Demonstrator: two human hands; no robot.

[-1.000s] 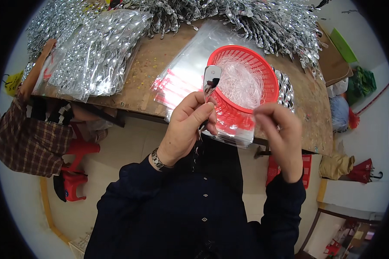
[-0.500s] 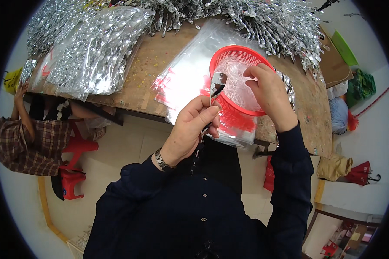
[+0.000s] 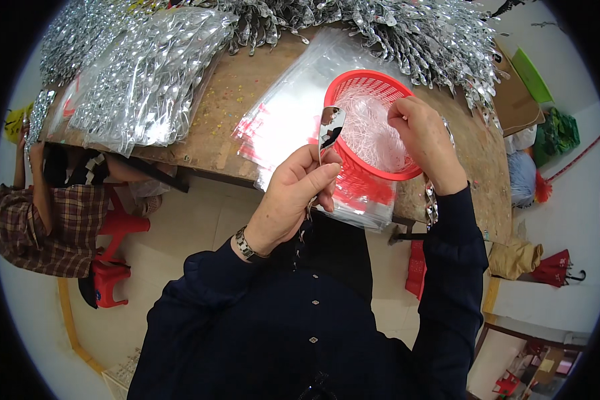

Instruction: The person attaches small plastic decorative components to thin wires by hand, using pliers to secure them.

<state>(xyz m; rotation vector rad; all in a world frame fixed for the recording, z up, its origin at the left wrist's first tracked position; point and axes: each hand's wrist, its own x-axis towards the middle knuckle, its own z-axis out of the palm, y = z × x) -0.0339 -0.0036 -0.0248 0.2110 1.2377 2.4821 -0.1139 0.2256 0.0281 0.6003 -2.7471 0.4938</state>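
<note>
Atop clear plastic bags [image 3: 293, 77], a round red plastic basket [image 3: 383, 83] sits partly behind the narrowed right hand [image 3: 425, 137], contents unclear; left hand [image 3: 292, 190] pinches a silver strip [image 3: 331, 125].

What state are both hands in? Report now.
Left hand: closed, holding a silver strip.
Right hand: closed in a pinch over the basket; whether it holds anything cannot be told.

Around the sides of a pale tiled floor [image 3: 193, 223].
At left, a seated person in a brown plaid shirt [image 3: 63, 223] is near a red plastic stool [image 3: 111, 283]; at right, a lime-green rectangular panel [image 3: 532, 73] shows by a brown cardboard box [image 3: 515, 97], near a dark green plastic bag [image 3: 555, 130], a pale blue rounded bundle [image 3: 523, 183], and a crumpled tan bag [image 3: 515, 259] just beside a folded maroon umbrella [image 3: 555, 268] with a dark hooked handle.
</note>
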